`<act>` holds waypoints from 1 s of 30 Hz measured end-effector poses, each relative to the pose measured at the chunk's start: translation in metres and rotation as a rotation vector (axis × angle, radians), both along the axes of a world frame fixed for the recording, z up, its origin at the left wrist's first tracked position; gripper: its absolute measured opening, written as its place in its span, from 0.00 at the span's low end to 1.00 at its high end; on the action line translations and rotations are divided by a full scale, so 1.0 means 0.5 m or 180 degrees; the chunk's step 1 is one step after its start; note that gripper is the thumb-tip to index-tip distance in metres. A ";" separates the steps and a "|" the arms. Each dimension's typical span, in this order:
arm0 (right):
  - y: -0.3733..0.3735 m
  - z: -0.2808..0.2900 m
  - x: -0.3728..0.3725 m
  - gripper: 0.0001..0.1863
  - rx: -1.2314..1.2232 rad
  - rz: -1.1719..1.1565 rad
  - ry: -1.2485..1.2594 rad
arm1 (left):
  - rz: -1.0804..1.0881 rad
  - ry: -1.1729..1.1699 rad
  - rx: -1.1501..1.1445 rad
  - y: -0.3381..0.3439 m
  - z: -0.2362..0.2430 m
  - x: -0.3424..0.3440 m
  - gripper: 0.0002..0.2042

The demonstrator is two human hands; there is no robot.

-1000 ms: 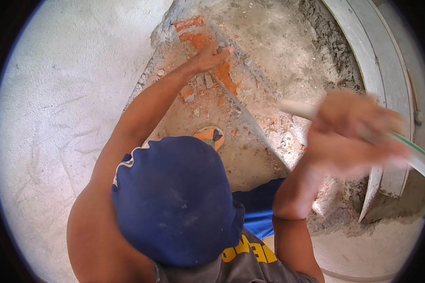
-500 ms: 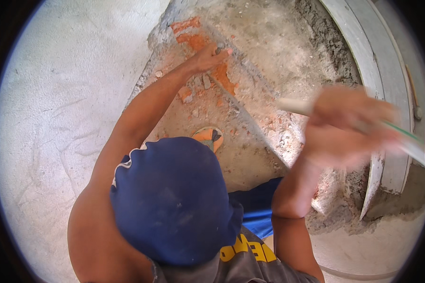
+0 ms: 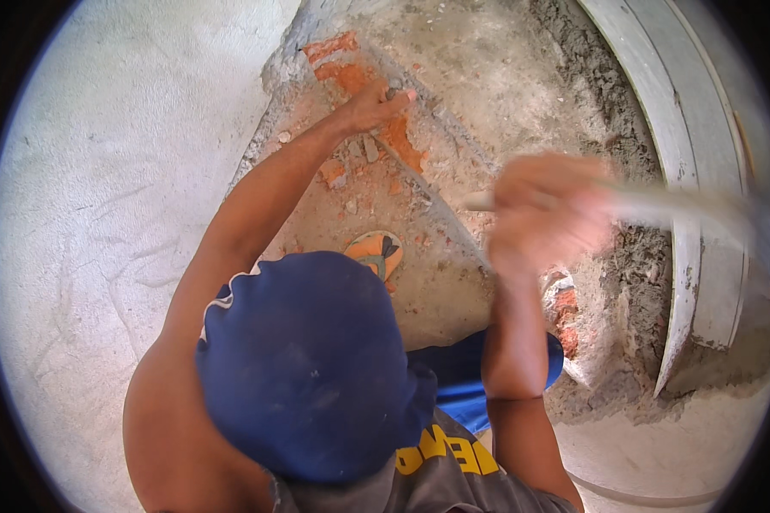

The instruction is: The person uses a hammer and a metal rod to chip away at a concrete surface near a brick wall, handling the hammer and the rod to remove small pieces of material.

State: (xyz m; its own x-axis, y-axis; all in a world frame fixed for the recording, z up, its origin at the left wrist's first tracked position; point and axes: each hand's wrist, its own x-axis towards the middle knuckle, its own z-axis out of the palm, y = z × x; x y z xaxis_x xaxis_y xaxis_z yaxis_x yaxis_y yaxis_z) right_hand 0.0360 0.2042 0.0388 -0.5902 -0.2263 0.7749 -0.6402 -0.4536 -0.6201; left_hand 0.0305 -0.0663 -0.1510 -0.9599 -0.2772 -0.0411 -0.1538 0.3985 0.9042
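My left hand [image 3: 375, 107] is closed at the exposed orange brick, gripping a chisel of which only the dark butt end [image 3: 393, 92] shows between thumb and fingers. Its working tip is hidden by the hand. My right hand [image 3: 552, 209], smeared by motion, is raised on the right and wrapped round the long pale handle [image 3: 659, 205] of a hammer. That handle points rightward, and its head is lost in blur near the dark rim. Around my left hand are a strip of bare orange brick [image 3: 402, 141] and broken grey plaster.
Rubble chips [image 3: 351, 158] lie beside the brick strip. A sandal-clad foot [image 3: 376, 252] stands below it. A rough pale slab [image 3: 120, 188] spans the left. Long curved boards [image 3: 710, 171] run down the right beside crumbly mortar [image 3: 603, 94]. A blue cap [image 3: 308, 368] blocks the lower middle.
My right hand has moved left with the hammer, whose handle has swung to lie nearly level. My left hand stays at the same spot on the brick.
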 end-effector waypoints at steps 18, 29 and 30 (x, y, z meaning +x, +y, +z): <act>-0.005 -0.148 -0.035 0.21 0.3462 -0.0258 -0.0453 | -0.0194 -0.0111 -0.0072 0.029 0.011 0.004 0.32; 0.021 -0.149 -0.023 0.21 0.1226 -0.0706 -0.0074 | -0.0134 -0.0091 -0.0051 0.033 0.030 -0.006 0.31; 0.014 -0.173 -0.025 0.21 0.2425 -0.0556 -0.0590 | -0.0167 0.0030 -0.0063 0.036 0.034 0.004 0.31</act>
State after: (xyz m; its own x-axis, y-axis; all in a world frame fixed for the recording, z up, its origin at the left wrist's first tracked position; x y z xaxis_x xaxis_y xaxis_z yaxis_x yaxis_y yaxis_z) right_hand 0.0234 0.2112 -0.0478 -0.7699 -0.5460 0.3304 -0.5190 0.2343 -0.8220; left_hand 0.0325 -0.0483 -0.1339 -0.9735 -0.2271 -0.0270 -0.1238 0.4237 0.8973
